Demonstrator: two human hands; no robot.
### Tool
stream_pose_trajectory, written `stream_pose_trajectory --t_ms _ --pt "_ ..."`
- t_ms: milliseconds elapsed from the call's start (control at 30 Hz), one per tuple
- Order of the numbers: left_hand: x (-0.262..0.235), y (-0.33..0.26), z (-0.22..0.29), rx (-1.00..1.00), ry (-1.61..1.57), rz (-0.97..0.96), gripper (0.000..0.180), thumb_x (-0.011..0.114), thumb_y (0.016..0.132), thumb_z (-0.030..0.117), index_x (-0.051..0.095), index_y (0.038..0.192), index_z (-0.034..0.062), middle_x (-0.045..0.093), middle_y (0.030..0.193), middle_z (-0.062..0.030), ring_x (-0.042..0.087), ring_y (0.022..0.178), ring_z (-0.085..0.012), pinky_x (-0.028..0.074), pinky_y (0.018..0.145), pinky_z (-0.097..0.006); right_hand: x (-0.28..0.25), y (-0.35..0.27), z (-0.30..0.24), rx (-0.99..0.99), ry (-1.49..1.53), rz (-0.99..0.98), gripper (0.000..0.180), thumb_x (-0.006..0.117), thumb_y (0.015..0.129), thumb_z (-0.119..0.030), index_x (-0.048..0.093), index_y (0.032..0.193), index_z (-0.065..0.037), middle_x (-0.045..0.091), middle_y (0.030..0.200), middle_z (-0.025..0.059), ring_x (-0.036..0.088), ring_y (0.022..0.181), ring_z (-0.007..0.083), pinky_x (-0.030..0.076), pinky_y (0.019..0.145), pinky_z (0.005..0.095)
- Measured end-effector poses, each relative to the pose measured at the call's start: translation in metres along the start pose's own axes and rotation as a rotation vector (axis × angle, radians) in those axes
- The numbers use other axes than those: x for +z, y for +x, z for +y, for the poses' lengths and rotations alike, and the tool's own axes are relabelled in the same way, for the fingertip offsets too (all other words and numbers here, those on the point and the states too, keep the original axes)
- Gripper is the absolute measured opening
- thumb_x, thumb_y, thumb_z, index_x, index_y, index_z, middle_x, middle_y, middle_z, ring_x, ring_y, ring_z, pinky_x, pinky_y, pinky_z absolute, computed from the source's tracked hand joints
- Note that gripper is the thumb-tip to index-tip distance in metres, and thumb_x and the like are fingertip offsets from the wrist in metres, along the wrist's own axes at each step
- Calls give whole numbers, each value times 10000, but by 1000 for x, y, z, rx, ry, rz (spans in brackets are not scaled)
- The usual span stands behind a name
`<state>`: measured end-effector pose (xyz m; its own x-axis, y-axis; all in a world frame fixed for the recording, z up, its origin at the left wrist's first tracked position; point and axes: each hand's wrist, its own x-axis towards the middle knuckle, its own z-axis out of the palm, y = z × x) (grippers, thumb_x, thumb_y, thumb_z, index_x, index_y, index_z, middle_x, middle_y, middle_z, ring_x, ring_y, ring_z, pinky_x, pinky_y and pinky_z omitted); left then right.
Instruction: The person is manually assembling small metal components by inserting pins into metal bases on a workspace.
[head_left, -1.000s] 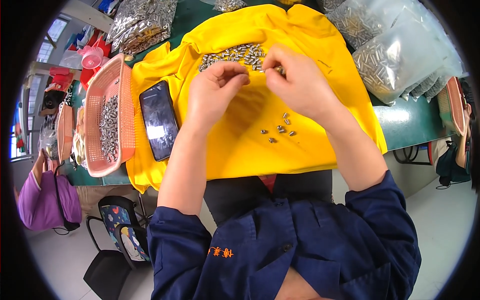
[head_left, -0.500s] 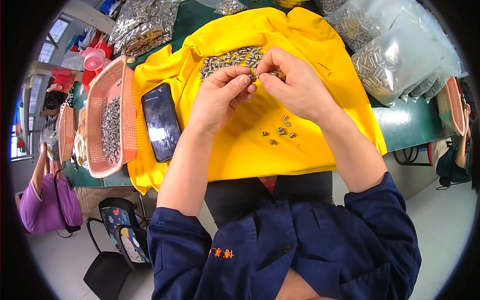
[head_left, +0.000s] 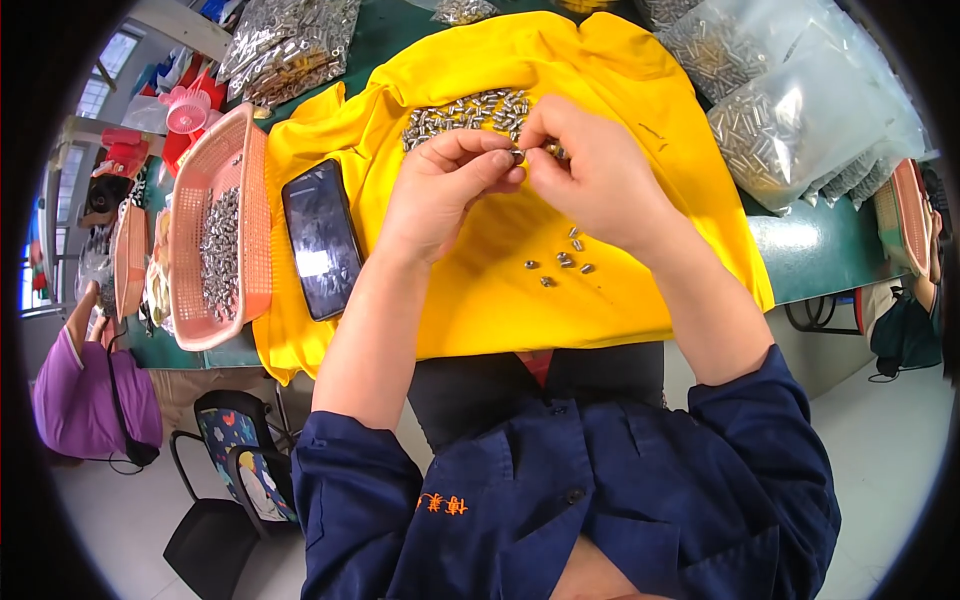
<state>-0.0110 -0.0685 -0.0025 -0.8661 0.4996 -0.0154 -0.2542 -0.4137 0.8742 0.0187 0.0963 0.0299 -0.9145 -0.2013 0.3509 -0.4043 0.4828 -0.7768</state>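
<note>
My left hand (head_left: 452, 178) is closed, pinching a small silvery metal piece (head_left: 517, 156) between thumb and forefinger. Close beside it my right hand (head_left: 590, 165) is closed too, fingertips drawn together by that piece; what they grip is too small to make out. Both hands are above a yellow cloth (head_left: 480, 325). A pile of small metal cylinders (head_left: 450, 118) lies on the cloth just beyond my hands. Several loose metal pieces (head_left: 565, 261) are scattered nearer to me, below my right wrist.
Left of my arm lies a black phone (head_left: 322, 240), beside a pink basket (head_left: 255, 215) of small metal parts. Bags of metal parts stand at the far left (head_left: 290, 45) and right (head_left: 755, 140) on the green table (head_left: 810, 250). Another person (head_left: 95, 400) is at the left.
My hands remain together at nearly the same spot; the right fingers have shifted slightly off the metal piece, which stays in the left fingertips. The cloth's loose pieces look unmoved.
</note>
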Motion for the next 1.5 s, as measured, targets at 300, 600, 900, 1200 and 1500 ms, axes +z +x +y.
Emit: stream_pose_trajectory --t_ms 300,600,900,1200,1500 --pt "-2 2 2 8 209 126 109 583 770 13 604 874 -11 621 787 -54 597 719 -121 475 675 -218 -3 4 7 117 86 13 80 502 754 -97 486 788 -26 515 644 61 482 578 151 388 528 264" --pt "40 -22 -2 100 1133 -233 163 577 703 60 619 861 58 612 817 -108 593 741 -250 467 682 -314 -15 3 8 30 114 113 54 498 775 -50 493 818 -18 496 693 -6 421 602 50 365 533 199" --pt "-10 19 16 377 1710 -110 114 572 705 81 614 810 75 570 803 -93 558 789 -270 449 682 -352 -12 6 4 44 137 140 81 513 731 -82 504 763 -8 523 616 77 473 524 145 395 508 259" --pt "0 27 14 323 1873 -275 137 518 717 59 597 828 71 589 804 -130 549 778 -313 439 660 -375 -10 4 4 18 117 141 87 516 727 -91 507 769 -16 522 600 83 480 515 162 397 504 272" --pt "11 21 18 180 1317 12 86 571 743 69 613 817 54 608 765 -59 589 719 -184 462 637 -288 -13 4 6 -26 98 173 91 507 727 -97 506 769 -16 541 626 95 506 536 183 410 519 275"
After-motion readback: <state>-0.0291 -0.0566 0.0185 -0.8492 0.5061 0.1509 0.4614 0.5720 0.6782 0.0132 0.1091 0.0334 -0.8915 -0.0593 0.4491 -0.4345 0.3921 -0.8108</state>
